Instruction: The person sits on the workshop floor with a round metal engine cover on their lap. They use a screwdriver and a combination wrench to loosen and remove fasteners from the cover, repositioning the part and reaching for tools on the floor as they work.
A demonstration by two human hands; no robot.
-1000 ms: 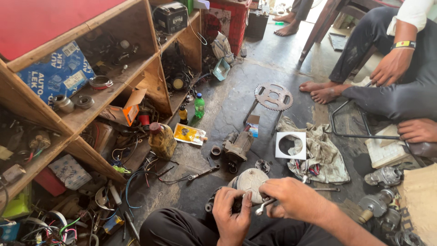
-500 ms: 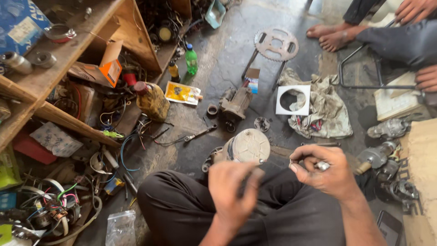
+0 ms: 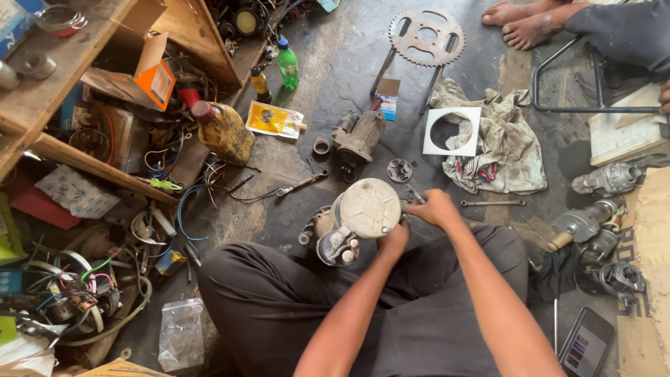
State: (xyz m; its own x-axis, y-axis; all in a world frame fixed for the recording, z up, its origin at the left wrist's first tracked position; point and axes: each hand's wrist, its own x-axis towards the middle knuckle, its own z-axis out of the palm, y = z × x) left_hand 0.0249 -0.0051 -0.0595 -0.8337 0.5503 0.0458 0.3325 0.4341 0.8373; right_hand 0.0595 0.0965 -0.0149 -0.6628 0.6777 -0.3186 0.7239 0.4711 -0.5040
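Note:
I sit cross-legged on the floor with a grey starter motor [image 3: 357,216] standing in front of my legs. My left hand [image 3: 394,239] presses against the motor's right side and steadies it. My right hand [image 3: 434,207] grips a small metal wrench [image 3: 412,195] whose end is at the motor's upper right edge. Beyond the motor lie a second, rusty motor body [image 3: 359,134], a round metal ring [image 3: 321,146] and a small toothed disc [image 3: 399,170].
Loose spanners [image 3: 300,184] [image 3: 493,203] lie on the concrete. A dirty rag [image 3: 504,150] with a white cut-out card [image 3: 452,131], a sprocket stand [image 3: 426,36], bottles [image 3: 287,63], an oil jug [image 3: 225,131], wooden shelves [image 3: 63,91], tangled wires [image 3: 77,293], more motors [image 3: 593,223], a phone [image 3: 586,342] and another person's bare feet [image 3: 527,24] surround me.
Both hands came down from my lap onto the starter motor. The right hand brought the wrench to the motor's edge and the left hand settled against its side. The view tilted downward.

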